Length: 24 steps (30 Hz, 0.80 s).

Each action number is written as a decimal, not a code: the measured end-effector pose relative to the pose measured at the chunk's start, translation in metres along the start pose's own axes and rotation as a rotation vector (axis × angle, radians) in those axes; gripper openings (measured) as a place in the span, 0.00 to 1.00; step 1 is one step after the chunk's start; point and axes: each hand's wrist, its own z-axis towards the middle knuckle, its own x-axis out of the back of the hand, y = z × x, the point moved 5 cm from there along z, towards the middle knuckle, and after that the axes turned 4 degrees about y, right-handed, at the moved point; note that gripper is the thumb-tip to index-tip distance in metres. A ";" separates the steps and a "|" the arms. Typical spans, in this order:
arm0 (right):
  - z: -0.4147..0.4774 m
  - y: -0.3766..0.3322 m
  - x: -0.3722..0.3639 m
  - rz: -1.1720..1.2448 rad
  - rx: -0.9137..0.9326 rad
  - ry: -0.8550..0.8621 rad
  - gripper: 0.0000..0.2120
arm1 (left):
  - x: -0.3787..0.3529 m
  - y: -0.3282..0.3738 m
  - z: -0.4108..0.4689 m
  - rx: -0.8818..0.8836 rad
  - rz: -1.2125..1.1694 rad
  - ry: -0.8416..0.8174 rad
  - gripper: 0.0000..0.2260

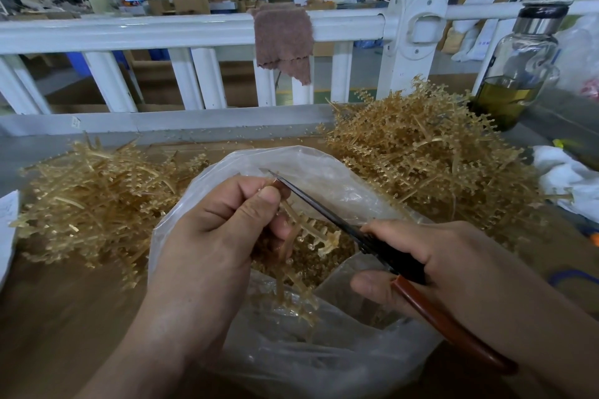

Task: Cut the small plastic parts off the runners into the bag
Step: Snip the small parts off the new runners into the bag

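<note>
My left hand (223,227) pinches a tan plastic runner (308,230) between thumb and fingers and holds it over the open clear plastic bag (324,350). Small amber parts (311,262) lie heaped inside the bag. My right hand (431,262) grips scissors (382,249) with dark blades and red-brown handles. The blades lie along the runner's upper side, their tip pointing up and left past my left thumb. Whether the blades touch the runner I cannot tell.
A pile of tan runners (94,201) lies left of the bag, a bigger pile (431,152) at the right. A glass bottle (518,58) stands at the back right. A white railing (194,32) with a brown cloth (283,39) runs behind the table.
</note>
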 end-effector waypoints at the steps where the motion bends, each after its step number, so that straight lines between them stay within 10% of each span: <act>1: 0.000 0.001 0.000 0.005 -0.003 -0.002 0.27 | 0.000 0.000 0.000 0.003 -0.002 0.001 0.11; 24: 0.001 0.001 -0.001 0.039 0.044 -0.015 0.30 | -0.004 0.006 -0.001 0.014 -0.041 -0.026 0.09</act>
